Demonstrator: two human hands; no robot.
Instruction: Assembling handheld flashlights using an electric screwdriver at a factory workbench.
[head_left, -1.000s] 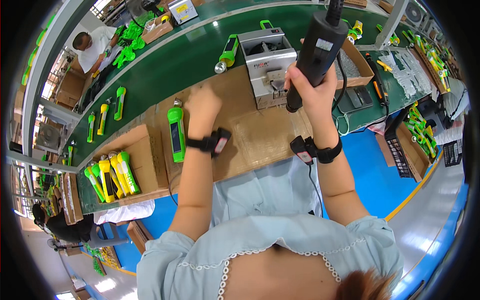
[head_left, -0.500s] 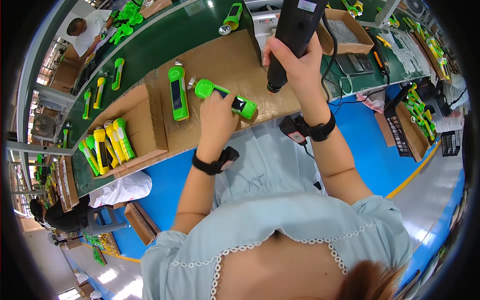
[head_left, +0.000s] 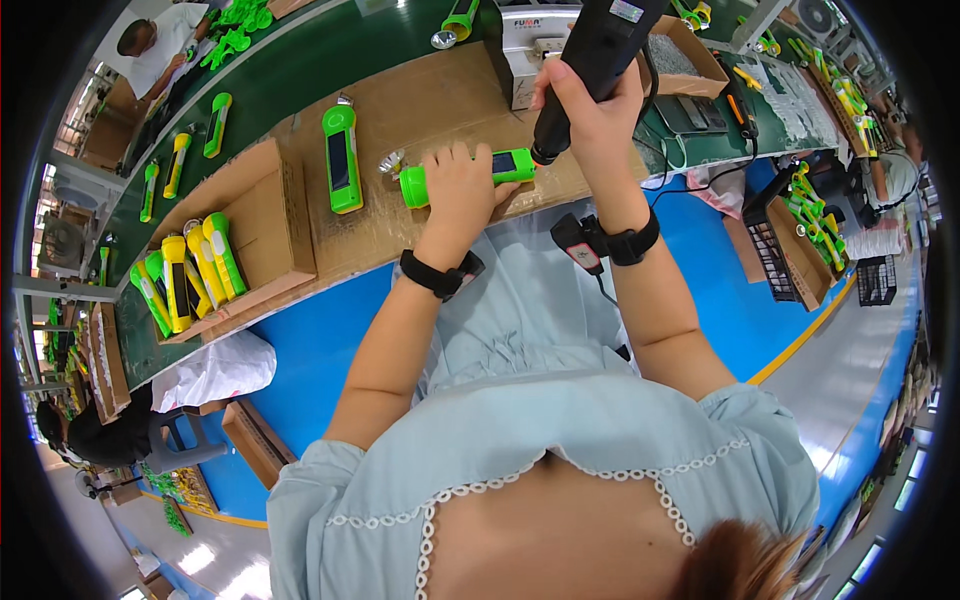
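My left hand is closed over a green flashlight that lies crosswise on a cardboard sheet; its middle is hidden under my fingers. In my right hand is a black electric screwdriver, tilted, its tip at the flashlight's right end. Whether the tip touches or sits in a hole is too small to tell. A silvery reflector piece sits by the flashlight's left end. Further left, a second green flashlight with a dark panel lies lengthwise on the cardboard.
An open cardboard box at left holds several yellow and green flashlights. More lie along the green bench. Behind the screwdriver stands a white box-shaped device. A carton of small metal parts and cables are at right. A person sits far left.
My left hand has turned the flashlight nearly level and shifted it slightly right. The screwdriver's tip has come down to the flashlight's right end. The whole view has shifted a little.
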